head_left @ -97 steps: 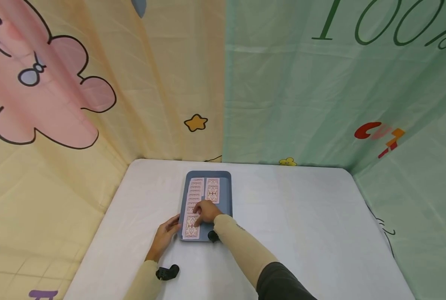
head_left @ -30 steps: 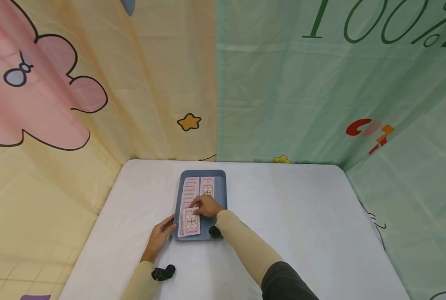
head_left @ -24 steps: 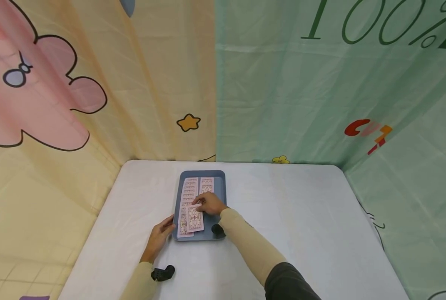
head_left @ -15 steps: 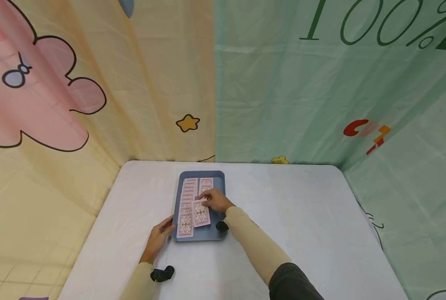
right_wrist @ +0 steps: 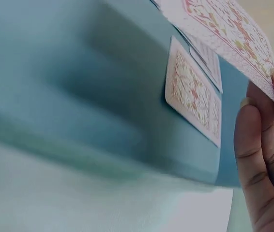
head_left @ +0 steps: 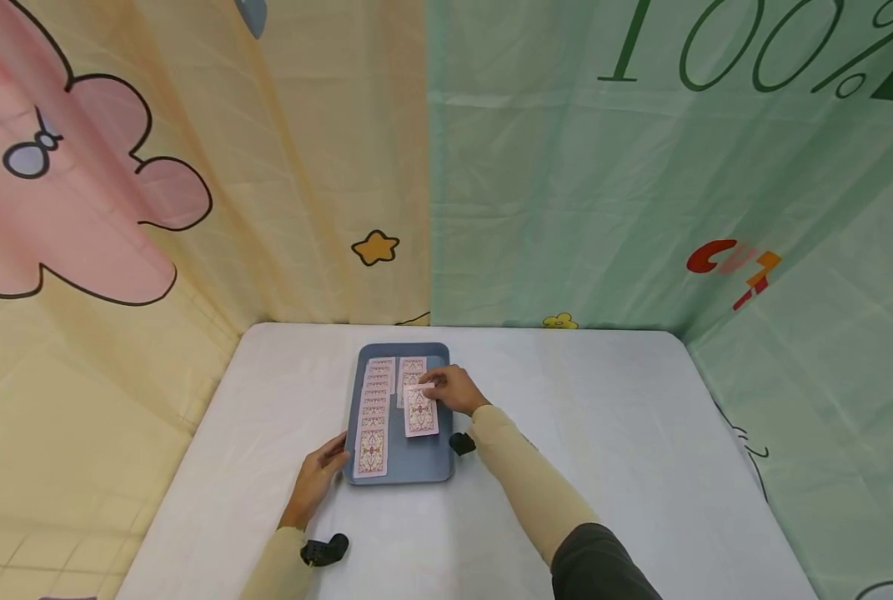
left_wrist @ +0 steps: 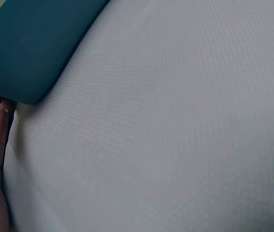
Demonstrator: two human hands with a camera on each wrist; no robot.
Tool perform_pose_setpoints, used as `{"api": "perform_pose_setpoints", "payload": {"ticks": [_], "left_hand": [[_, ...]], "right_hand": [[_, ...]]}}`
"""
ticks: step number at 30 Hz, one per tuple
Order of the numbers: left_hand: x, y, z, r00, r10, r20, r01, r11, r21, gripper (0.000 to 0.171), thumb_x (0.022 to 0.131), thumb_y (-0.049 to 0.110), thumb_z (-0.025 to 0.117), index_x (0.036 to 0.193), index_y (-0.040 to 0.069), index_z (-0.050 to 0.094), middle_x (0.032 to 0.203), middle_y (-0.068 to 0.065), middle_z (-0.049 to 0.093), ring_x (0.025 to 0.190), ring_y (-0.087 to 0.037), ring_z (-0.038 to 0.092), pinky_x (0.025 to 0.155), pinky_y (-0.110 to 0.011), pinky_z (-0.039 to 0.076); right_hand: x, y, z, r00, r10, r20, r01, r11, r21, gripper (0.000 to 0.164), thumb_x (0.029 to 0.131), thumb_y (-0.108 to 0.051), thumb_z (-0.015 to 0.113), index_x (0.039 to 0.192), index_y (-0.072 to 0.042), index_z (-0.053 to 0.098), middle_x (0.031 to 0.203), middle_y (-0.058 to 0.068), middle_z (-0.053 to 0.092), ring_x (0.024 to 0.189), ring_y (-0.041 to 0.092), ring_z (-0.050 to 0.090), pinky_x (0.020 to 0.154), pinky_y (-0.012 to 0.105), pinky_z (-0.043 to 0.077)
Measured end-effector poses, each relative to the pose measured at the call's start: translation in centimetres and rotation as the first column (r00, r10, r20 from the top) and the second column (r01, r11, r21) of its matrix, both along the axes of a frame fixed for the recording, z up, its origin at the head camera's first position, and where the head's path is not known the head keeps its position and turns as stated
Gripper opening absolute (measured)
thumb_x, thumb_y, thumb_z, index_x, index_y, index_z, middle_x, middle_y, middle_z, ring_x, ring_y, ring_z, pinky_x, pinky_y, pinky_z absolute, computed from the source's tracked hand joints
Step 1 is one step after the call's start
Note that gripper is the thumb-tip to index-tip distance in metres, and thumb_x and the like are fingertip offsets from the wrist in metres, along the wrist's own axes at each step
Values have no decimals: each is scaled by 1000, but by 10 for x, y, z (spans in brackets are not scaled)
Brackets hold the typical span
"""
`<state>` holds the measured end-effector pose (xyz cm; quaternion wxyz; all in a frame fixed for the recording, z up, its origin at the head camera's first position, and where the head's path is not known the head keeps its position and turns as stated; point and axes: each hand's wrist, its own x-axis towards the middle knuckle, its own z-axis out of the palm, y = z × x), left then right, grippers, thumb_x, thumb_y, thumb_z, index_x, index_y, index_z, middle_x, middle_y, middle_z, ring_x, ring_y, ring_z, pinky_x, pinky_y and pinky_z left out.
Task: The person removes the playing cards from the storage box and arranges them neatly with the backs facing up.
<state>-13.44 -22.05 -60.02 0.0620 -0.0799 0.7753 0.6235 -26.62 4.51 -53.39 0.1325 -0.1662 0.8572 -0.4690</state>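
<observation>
My right hand (head_left: 457,390) pinches a playing card (head_left: 421,414) between thumb and fingers, its patterned red back up. In the right wrist view the held card (right_wrist: 234,36) is raised above the tray. Below it lie face-down cards (right_wrist: 191,87). In the head view a long overlapping column of cards (head_left: 372,446) runs down the left of the blue-grey tray (head_left: 416,471), and a short column (head_left: 412,367) sits at its upper right, partly covered by the held card. At the tray's left edge my left hand (head_left: 314,477) touches the rim, fingers fairly straight.
The tray stands on a white-covered table (head_left: 581,450), with white cloth all around it. Printed curtains (head_left: 566,167) hang close behind the table and along both sides. A black wrist camera (head_left: 326,550) is strapped to the left forearm.
The right hand has picked a card off the bottom of the left column and carried it up and right, over toward the short column. The left hand stays at the tray's edge.
</observation>
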Motion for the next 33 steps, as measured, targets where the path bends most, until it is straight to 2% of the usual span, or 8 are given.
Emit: {"api": "perform_pose_setpoints", "payload": {"ticks": [6,12,20,23,28,33], "left_hand": [[0,0,-1,1000,7,-5,-7,1000,-23,45,97,7,55,140,-5,45,136,-24,52,121,-31,50,90,-11,40],[2,1,1,1000,13,-11,-14,999,-50,44,97,7,55,139,-4,47,135,-24,53,120,-32,52,95,-20,42],[2,1,0,1000,6,-1,-6,999,-31,45,98,7,54,140,-4,45,138,-24,51,121,-32,50,92,-14,40],[2,1,-1,1000,11,-3,-12,999,-46,45,97,7,55,140,-3,46,137,-23,52,120,-30,51,94,-18,42],[1,1,-3,1000,16,-11,-16,998,-57,45,97,7,55,139,-4,47,136,-22,53,119,-30,52,96,-24,44],[0,0,-4,1000,12,4,-12,999,-51,45,97,8,55,140,-2,46,137,-22,52,119,-28,52,90,-15,42]], "right_hand": [[-6,14,0,999,-50,-13,50,999,-17,18,88,-3,68,105,-3,73,91,8,66,75,13,55,65,24,49],[-13,25,-1,995,-98,23,99,994,-56,20,88,0,66,107,-2,72,94,10,66,77,15,59,68,28,54],[-22,38,-1,984,-175,11,175,981,-87,20,87,1,67,107,0,72,95,12,66,79,17,60,65,26,53],[-26,45,-3,979,-203,5,202,974,-104,20,86,0,68,106,1,72,92,12,66,78,17,60,68,32,54],[-31,57,-5,964,-261,47,265,956,-130,21,86,-2,69,107,1,70,94,13,68,78,18,61,75,42,55],[-36,70,-9,955,-295,33,297,947,-123,20,87,-4,69,106,1,70,86,10,62,72,16,58,68,31,53]]}}
